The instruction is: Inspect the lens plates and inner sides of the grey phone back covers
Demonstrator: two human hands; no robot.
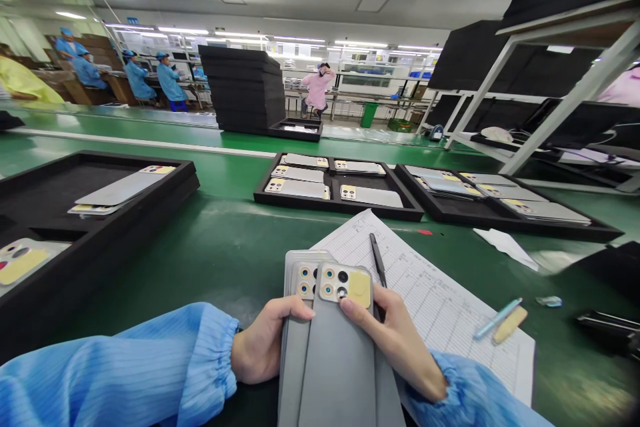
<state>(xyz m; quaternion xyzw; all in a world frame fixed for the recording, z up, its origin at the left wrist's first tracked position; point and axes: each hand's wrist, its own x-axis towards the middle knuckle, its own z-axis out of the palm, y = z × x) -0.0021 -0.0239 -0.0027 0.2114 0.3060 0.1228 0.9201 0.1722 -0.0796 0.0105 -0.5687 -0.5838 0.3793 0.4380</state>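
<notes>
A small stack of grey phone back covers (325, 353) with camera cut-outs and yellow film tabs rests in front of me on the green table. My left hand (263, 340) grips the stack's left edge, thumb on top. My right hand (400, 340) holds the right side, its thumb pressing the top cover near the camera cut-outs. Both sleeves are blue. Under my right hand lies a printed form sheet (440, 300) with a black pen (377, 257) on it.
Black foam trays with more covers sit at the left (100, 213), centre (335, 203) and right (500, 213). A blue tool (497, 318) and a tan stick (510, 325) lie on the sheet. A tall tray stack (245, 90), a shelf frame (550, 100) and seated workers stand beyond.
</notes>
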